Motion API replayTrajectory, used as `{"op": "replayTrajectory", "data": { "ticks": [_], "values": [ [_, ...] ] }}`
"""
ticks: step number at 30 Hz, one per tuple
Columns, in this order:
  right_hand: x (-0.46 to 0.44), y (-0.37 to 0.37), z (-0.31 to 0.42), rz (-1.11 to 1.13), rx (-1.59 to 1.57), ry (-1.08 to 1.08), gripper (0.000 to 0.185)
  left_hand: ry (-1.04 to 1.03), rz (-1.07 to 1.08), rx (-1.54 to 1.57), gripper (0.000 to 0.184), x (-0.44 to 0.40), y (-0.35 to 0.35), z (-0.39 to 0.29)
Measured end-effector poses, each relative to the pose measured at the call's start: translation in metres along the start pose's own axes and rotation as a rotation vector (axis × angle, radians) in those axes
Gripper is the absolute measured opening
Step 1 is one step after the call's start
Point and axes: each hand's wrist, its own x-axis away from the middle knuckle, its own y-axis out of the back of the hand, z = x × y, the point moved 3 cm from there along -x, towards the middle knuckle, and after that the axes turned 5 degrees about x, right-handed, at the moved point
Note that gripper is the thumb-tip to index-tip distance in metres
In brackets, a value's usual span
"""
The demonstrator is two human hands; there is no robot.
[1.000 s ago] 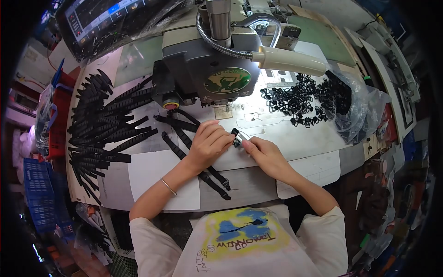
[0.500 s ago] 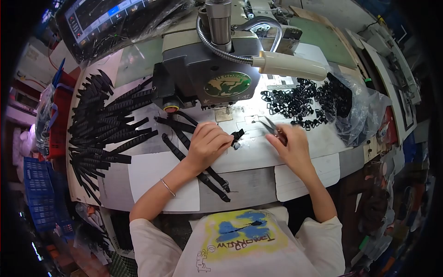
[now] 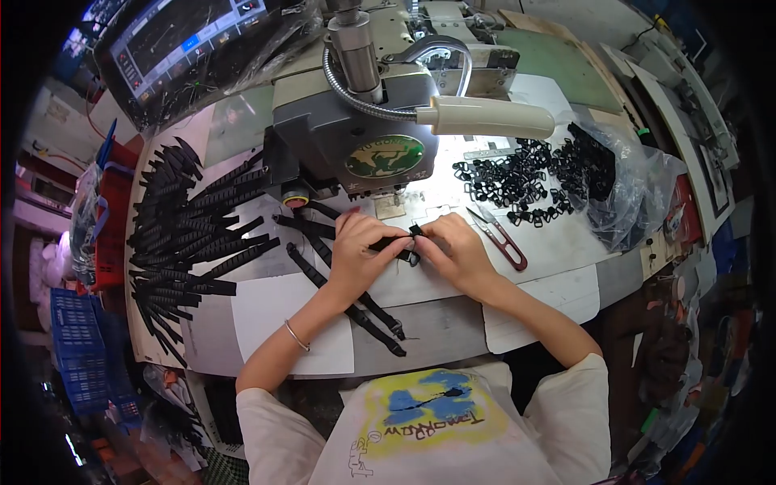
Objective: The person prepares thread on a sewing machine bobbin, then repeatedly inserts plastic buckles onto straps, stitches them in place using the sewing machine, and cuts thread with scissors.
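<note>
My left hand (image 3: 360, 252) pinches a black strap piece with a small buckle (image 3: 412, 257) in front of the sewing machine head. From the other side my right hand (image 3: 454, 252) has thumb and fingers closed on the same piece, and the fingertips nearly meet. Scissors with dark red handles (image 3: 509, 246) lie on the worktop, right of my right hand. Several black straps (image 3: 368, 311) run under and beside my left hand and wrist. Part of the held piece is hidden by my fingers.
The sewing machine (image 3: 356, 129) with a lamp (image 3: 493, 117) stands ahead. A heap of black straps (image 3: 190, 234) lies left. Black buckles (image 3: 513, 178) spread at the right beside a plastic bag (image 3: 634, 190). A screen (image 3: 186, 48) stands back left; white sheets (image 3: 291, 323) lie near the front edge.
My right hand has put the scissors down on the worktop at the right, moved back left and closed on the strap piece. My left hand still holds it.
</note>
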Motion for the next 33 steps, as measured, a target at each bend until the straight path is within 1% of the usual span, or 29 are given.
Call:
{"op": "replayTrajectory", "data": {
  "ticks": [1,4,7,10,12,15,18,21,24,27,30,31,33],
  "values": [
    [0.001,0.0,0.001,0.026,-0.039,-0.035,0.014,-0.007,0.0,-0.016,0.011,-0.001,0.001,-0.001],
    [0.0,-0.001,0.003,0.061,-0.037,0.008,0.013,-0.014,0.006,-0.047,0.01,-0.003,0.002,-0.002],
    [-0.001,-0.001,0.0,0.155,-0.239,-0.344,0.013,0.003,0.02,-0.052,0.006,-0.001,-0.002,0.002],
    [-0.001,-0.004,-0.009,0.167,-0.46,-0.456,0.013,0.025,0.024,-0.08,0.005,0.001,-0.004,0.007],
    [0.0,-0.007,-0.015,0.159,-0.529,-0.468,0.012,0.058,-0.003,-0.099,0.005,0.001,-0.002,0.008],
    [0.0,-0.006,-0.018,0.16,-0.556,-0.486,0.012,0.027,-0.088,-0.086,0.01,-0.003,0.004,0.007],
    [-0.002,-0.003,-0.013,0.182,-0.56,-0.502,0.013,-0.076,-0.042,-0.135,0.011,-0.005,0.006,-0.003],
    [0.0,-0.007,-0.013,0.149,-0.588,-0.472,0.014,-0.008,0.045,-0.058,0.009,0.0,0.002,0.011],
    [0.0,-0.009,-0.015,0.109,-0.604,-0.449,0.015,0.03,-0.037,-0.098,0.005,0.0,0.004,0.006],
    [0.001,-0.011,-0.018,0.104,-0.613,-0.452,0.015,0.029,-0.139,-0.066,0.008,-0.003,0.01,0.009],
    [0.001,-0.009,-0.019,0.14,-0.588,-0.465,0.013,-0.137,0.007,0.006,0.011,0.001,0.017,0.006],
    [0.001,-0.009,-0.018,0.156,-0.574,-0.47,0.013,-0.264,0.04,-0.033,0.014,0.004,0.021,0.004],
    [0.001,-0.007,-0.015,0.137,-0.48,-0.386,0.011,-0.203,0.012,-0.053,0.018,0.003,0.018,0.0]
  ]
}}
